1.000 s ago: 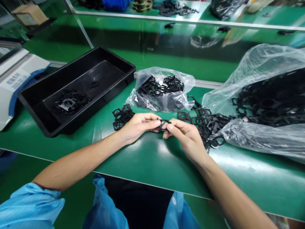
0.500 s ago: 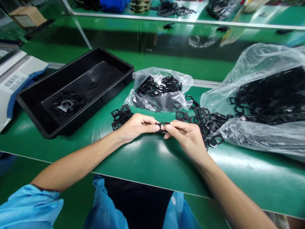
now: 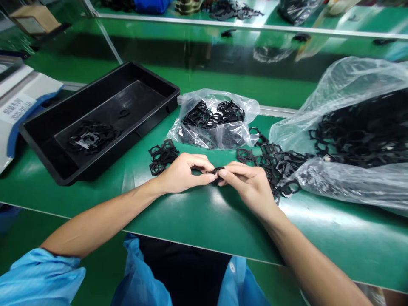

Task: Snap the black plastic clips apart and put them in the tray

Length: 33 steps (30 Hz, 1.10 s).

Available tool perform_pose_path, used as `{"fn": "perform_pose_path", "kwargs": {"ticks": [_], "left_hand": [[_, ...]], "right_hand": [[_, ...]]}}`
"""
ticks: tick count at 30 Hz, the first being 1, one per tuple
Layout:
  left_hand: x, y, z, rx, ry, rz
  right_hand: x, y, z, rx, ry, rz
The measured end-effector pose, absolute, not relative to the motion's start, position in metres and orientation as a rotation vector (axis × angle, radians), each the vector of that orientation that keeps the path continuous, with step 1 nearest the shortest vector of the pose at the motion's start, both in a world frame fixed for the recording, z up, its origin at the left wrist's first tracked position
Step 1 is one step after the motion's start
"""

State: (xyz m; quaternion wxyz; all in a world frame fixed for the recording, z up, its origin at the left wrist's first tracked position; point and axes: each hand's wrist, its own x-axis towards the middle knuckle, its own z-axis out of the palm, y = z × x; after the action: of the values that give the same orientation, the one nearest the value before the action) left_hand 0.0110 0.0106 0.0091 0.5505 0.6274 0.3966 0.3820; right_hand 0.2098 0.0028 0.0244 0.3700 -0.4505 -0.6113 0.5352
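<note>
- L hand [image 3: 185,172]: thumb + fingertips pinching the L end of a small black part [image 3: 218,170]; gap btwn thumb and index at the base, tips closed on the part; wrist over the green tabletop [image 3: 178,216].
- R hand [image 3: 250,180]: thumb + index pinching the R end of same part; other fingers curled behind, partly hidden.
- Black part: held btwn both hands, approx. centre of view, above the tabletop; fingers cover much of it, so exact shape can't be told.
- Small pile of black parts [image 3: 163,157]: on tabletop just beyond L hand; frames w/ round openings.
- Loose heap of black parts [image 3: 274,163]: just beyond + right of R hand, running up to the mouth of the big clear bag [image 3: 344,178]; bag lies open, full of similar dark parts.
- Smaller clear bag [image 3: 219,138]: beyond the hands, also w/ black parts inside; stands btwn tray and big bag.
- Black tray [image 3: 137,95]: to the left, set at an angle; cluster of parts [image 3: 105,131] at its near end, a light grey piece [image 3: 87,139] on top; one more ring-like part farther back.
- Far L: white-and-blue item [image 3: 28,102] w/ label, text blurred; cardboard box [image 3: 35,19] behind.
- Shelf at back: blue bin [image 3: 153,6], more black parts [image 3: 234,9].
</note>
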Motion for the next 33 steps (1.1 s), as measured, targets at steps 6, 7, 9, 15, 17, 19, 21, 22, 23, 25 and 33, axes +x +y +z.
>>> {"fn": "perform_pose_path", "kwargs": {"ticks": [6,7,9,15,17,19,21,22,23,25,33], "left_hand": [[0.0139,0.0117,0.0050,1.043,0.872,0.934],[0.0141,0.0116,0.0049,0.992,0.844,0.916],[0.0144,0.0112,0.0050,0.914,0.781,0.881],[0.0150,0.0097,0.0047,0.868,0.646,0.829],[0.0159,0.0097,0.0043,0.881,0.671,0.848],[0.0169,0.0100,0.0043,0.889,0.725,0.890],[0.0177,0.0102,0.0045,0.896,0.759,0.925],[0.0179,0.0103,0.0046,0.897,0.765,0.936],[0.0180,0.0103,0.0046,0.896,0.765,0.945],[0.0179,0.0104,0.0043,0.883,0.765,0.960],[0.0163,0.0119,0.0005,0.925,0.802,0.921]], "right_hand": [[0.2082,0.0040,0.0277,-1.149,-1.249,1.586],[0.2081,0.0042,0.0276,-1.149,-1.220,1.613],[0.2077,0.0043,0.0272,-1.143,-1.192,1.652],[0.2075,0.0033,0.0277,-1.084,-1.196,1.724],[0.2081,0.0038,0.0290,-1.089,-1.240,1.676],[0.2085,0.0044,0.0305,-1.108,-1.295,1.602],[0.2083,0.0046,0.0316,-1.122,-1.325,1.561],[0.2080,0.0046,0.0317,-1.124,-1.324,1.561],[0.2077,0.0045,0.0316,-1.124,-1.315,1.573],[0.2070,0.0044,0.0302,-1.123,-1.277,1.601],[0.2074,0.0066,0.0240,-1.100,-1.101,1.647]]}}
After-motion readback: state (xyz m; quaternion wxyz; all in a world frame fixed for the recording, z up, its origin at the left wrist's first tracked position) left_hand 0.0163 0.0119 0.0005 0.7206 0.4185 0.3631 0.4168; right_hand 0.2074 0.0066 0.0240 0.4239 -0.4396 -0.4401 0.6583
